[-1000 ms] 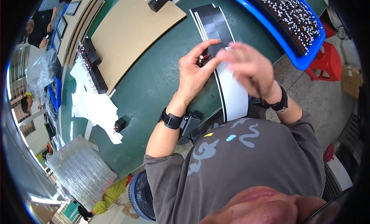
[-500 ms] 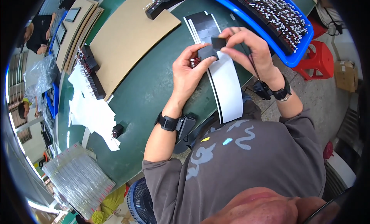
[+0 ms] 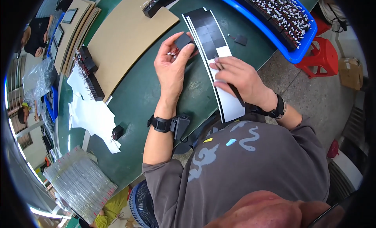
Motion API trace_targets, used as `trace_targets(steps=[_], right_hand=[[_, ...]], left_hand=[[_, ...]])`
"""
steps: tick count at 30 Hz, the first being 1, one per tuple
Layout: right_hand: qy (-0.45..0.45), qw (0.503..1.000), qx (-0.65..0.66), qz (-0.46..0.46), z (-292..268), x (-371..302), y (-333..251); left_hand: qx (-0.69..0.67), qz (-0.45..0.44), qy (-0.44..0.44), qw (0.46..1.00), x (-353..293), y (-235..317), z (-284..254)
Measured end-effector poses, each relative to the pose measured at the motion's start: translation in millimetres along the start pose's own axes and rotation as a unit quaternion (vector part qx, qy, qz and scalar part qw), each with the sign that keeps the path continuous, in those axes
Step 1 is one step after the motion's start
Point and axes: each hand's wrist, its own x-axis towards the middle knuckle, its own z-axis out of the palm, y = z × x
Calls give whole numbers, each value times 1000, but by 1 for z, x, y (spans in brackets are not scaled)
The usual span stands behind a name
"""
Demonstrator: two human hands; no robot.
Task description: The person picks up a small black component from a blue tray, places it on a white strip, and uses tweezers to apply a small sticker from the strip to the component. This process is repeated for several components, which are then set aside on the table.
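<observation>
My left hand (image 3: 171, 65) grips a small black block (image 3: 183, 40) between thumb and fingers, with red wires and white connectors bunched against the palm. My right hand (image 3: 243, 81) is closed around slim dark tweezers (image 3: 236, 95), their tips low over a long white backing strip (image 3: 231, 104). Black square stickers (image 3: 208, 31) cover the strip's far part; its near end is bare white and reaches the table edge by my body. Right of the strip lies a loose dark square piece (image 3: 240, 40) with a thin wire end beside it.
A blue tray (image 3: 291, 57) of wired black blocks stands at the far right, by a red stool (image 3: 322, 57). Brown board (image 3: 121, 43) with rows of blocks lies left, near white paper (image 3: 92, 120), a single block (image 3: 118, 132) and a clear-wrapped stack (image 3: 80, 181).
My hands have parted: the left drew back leftward with the block, and the right came down over the strip. The dark square my right fingers held by the block is gone from them.
</observation>
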Motion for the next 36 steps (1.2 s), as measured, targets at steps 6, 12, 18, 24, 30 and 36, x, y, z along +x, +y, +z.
trace_targets(steps=[6,12,18,24,30,36], right_hand=[[-83,993,75,-49,-8,-10,14],[25,894,369,252,-21,7,18],[2,897,277,343,-5,13,25],[62,909,221,348,8,19,24],[85,909,285,293,8,12,29],[71,937,192,284,9,17,28]], left_hand=[[41,-27,-41,998,-4,-2,12],[132,-47,-80,987,15,-6,16],[103,-35,-74,991,13,-20,17],[115,-24,-66,991,14,-21,20],[148,-10,-64,987,14,-23,16],[125,-21,-61,990,13,-21,18]])
